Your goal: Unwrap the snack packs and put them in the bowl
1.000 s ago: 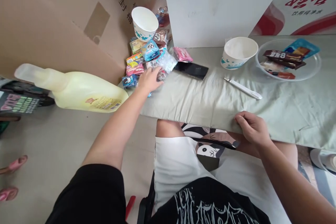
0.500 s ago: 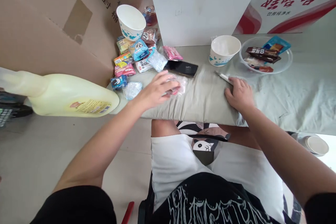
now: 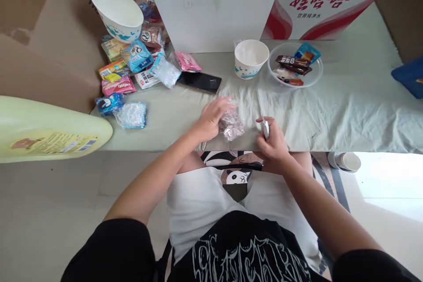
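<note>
My left hand (image 3: 213,116) lies on the cloth-covered table, its fingers curled over the left side of a small bundle in crinkled clear plastic wrap (image 3: 232,125). What is inside the wrap shows only as pinkish-brown. To the right, my right hand (image 3: 273,140) grips a slim white-handled utility knife (image 3: 266,128) that points away from me, its index finger stretched along it. A gap separates the knife from the bundle. Beyond my left hand a black phone (image 3: 201,82) lies flat.
Several wrapped snacks (image 3: 137,56) and a tilted paper cup (image 3: 117,13) are piled at the left. A paper cup (image 3: 251,59) and a clear plastic bowl (image 3: 319,75) of snacks stand at the back. White boxes (image 3: 211,9) line the rear; a pale yellow bottle (image 3: 49,130) is at left.
My left hand has set the wrapped bundle on the cloth near the table's front edge. My right hand has lifted the knife and brought it closer. The view has shifted right.
</note>
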A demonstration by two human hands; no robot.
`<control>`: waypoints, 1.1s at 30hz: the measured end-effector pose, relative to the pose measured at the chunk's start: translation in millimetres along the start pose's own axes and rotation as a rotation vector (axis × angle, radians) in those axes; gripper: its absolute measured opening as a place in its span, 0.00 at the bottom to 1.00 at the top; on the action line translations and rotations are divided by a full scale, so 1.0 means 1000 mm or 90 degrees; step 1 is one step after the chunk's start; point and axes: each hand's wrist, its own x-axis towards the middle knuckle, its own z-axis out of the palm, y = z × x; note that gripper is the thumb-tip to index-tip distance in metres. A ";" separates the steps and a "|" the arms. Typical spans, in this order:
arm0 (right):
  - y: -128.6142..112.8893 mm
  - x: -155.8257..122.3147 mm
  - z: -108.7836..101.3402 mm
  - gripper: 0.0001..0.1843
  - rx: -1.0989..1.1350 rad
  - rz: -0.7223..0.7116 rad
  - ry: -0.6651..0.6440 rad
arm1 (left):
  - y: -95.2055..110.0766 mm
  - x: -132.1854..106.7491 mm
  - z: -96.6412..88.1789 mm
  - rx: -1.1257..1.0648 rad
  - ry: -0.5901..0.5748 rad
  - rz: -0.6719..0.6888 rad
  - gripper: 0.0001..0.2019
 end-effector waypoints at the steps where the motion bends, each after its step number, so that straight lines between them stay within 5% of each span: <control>1: -0.001 0.000 -0.001 0.16 0.014 -0.002 -0.024 | -0.001 -0.004 -0.001 -0.038 0.040 -0.017 0.34; 5: -0.008 0.006 -0.002 0.15 0.072 -0.004 -0.103 | -0.004 -0.022 -0.003 -0.175 0.104 -0.122 0.35; 10: -0.024 0.008 0.008 0.26 0.129 0.019 -0.210 | -0.003 -0.016 0.008 -0.135 0.133 -0.218 0.39; 15: -0.038 0.016 0.017 0.24 0.194 0.099 -0.186 | 0.000 0.002 0.018 -0.060 0.140 -0.127 0.16; 19: -0.044 0.024 0.017 0.13 0.313 0.185 -0.104 | 0.005 0.003 0.027 -0.065 0.093 -0.013 0.15; 24: -0.049 0.028 0.018 0.13 0.409 0.262 -0.038 | 0.006 -0.001 0.039 -0.022 0.062 0.084 0.15; 28: -0.045 0.023 0.020 0.15 0.377 0.231 -0.056 | 0.010 0.003 0.049 0.013 0.104 0.049 0.20; 33: -0.031 0.008 0.017 0.26 0.386 0.180 -0.055 | 0.017 0.010 0.059 0.005 0.193 -0.042 0.09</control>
